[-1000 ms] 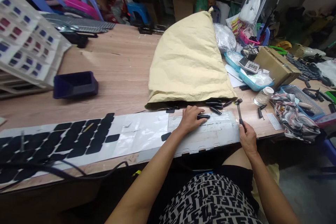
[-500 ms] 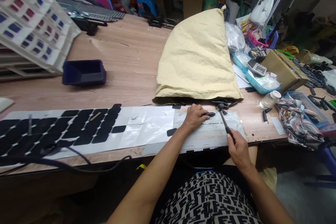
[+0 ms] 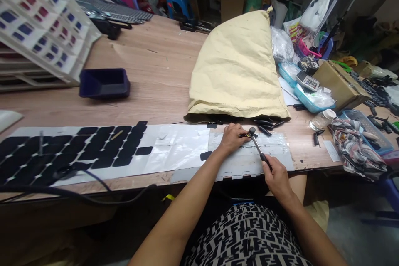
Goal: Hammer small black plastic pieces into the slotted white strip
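Observation:
My right hand is closed around the dark grip of a small hammer. The hammer's head is at the right end of a small black part that my left hand pinches against a grey board. I cannot make out the exact kind of that part, as fingers and hammer head cover most of it. Just right of the hammer head lie several slim black pieces, below the open edge of a big cream sack.
On the left, rows of black rounded pieces lie on a white sheet. A dark purple bin and a white plastic crate stand behind. To the right are a jar, a patterned cloth and blue baskets.
The hammer has moved left and its head now meets the small black part in my left hand. My right hand shifted slightly left and down. The view has shifted a little.

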The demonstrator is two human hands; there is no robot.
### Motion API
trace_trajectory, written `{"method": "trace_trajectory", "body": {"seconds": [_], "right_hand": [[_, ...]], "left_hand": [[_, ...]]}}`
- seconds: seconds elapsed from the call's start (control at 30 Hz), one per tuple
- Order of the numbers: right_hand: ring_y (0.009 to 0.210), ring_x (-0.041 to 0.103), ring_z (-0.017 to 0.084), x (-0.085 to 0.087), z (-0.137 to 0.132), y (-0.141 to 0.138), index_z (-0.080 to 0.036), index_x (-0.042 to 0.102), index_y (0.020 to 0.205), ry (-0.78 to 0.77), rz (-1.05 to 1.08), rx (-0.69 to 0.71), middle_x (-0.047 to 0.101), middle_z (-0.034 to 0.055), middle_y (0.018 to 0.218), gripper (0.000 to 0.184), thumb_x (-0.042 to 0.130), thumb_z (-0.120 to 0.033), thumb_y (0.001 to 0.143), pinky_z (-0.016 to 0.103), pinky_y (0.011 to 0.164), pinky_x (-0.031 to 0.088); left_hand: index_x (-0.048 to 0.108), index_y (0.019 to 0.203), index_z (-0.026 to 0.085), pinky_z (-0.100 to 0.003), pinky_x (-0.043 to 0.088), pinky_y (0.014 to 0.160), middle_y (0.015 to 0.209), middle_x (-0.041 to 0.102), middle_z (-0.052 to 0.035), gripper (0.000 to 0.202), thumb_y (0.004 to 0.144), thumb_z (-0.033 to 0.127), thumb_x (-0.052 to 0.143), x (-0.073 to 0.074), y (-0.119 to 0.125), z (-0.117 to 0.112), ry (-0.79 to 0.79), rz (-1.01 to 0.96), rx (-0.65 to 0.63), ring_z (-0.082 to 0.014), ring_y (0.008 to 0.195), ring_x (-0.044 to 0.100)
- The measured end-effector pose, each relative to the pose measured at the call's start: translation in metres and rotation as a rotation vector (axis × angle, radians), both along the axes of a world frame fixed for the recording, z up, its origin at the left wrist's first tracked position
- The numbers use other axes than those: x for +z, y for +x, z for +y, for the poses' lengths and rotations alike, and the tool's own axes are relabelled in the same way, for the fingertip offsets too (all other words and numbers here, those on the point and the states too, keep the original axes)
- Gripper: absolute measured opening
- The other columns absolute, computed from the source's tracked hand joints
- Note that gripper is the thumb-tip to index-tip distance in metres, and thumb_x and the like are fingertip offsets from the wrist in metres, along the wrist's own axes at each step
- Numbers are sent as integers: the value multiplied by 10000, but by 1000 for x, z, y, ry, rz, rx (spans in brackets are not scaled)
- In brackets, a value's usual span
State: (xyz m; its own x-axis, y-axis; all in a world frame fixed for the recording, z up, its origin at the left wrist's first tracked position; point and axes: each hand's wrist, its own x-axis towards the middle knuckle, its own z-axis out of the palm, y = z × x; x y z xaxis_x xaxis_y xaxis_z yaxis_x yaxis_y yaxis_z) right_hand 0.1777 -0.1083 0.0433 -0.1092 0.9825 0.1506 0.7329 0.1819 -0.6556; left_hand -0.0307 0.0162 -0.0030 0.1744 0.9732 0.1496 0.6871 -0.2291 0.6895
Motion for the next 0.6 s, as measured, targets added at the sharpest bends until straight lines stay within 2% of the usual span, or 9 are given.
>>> {"method": "trace_trajectory", "body": {"seconds": [0.17,0.27,0.37,0.43,0.5,0.6], "right_hand": [[1069,691,257,2,9,20,-195,721,1194,18,93,-87,744,107,1138,386,530,-425,950,403,973,549],[1026,695,267,0,19,40,-180,726,1167,79,130,-247,749,122,1115,427,559,-482,915,416,936,559],[737,675,211,-6,29,57,-167,726,1036,8,261,-407,742,89,874,463,546,-570,895,346,685,576],[574,594,154,-11,34,64,-173,694,900,-68,409,-472,693,51,754,475,542,-622,879,280,519,515],[512,540,118,-14,38,67,-179,650,817,-99,520,-507,664,35,727,479,564,-648,855,241,442,463],[487,514,101,-16,39,66,-180,637,801,-105,540,-499,643,20,693,472,584,-647,844,220,421,443]], "left_hand": [[810,1011,306,-400,398,899,918,646,-29,216,819,401,782,-2,0,0,-2,-15,3,-242,991,496],[801,1008,292,-406,398,901,925,649,-33,218,836,416,752,-4,-1,1,-3,-17,-6,-247,992,500],[791,1015,273,-420,401,929,938,657,-38,223,853,414,731,1,-4,2,-5,-33,-29,-254,1017,507],[789,994,265,-433,406,955,958,656,-44,220,851,423,735,10,-5,-4,-13,-45,-63,-262,1043,509],[792,944,271,-439,417,984,1036,650,-48,198,829,429,760,22,-6,-19,-17,-64,-168,-268,1087,511],[798,885,307,-443,419,1049,1231,620,-33,139,784,402,809,34,-3,-57,5,-92,-413,-279,1204,498]]}}
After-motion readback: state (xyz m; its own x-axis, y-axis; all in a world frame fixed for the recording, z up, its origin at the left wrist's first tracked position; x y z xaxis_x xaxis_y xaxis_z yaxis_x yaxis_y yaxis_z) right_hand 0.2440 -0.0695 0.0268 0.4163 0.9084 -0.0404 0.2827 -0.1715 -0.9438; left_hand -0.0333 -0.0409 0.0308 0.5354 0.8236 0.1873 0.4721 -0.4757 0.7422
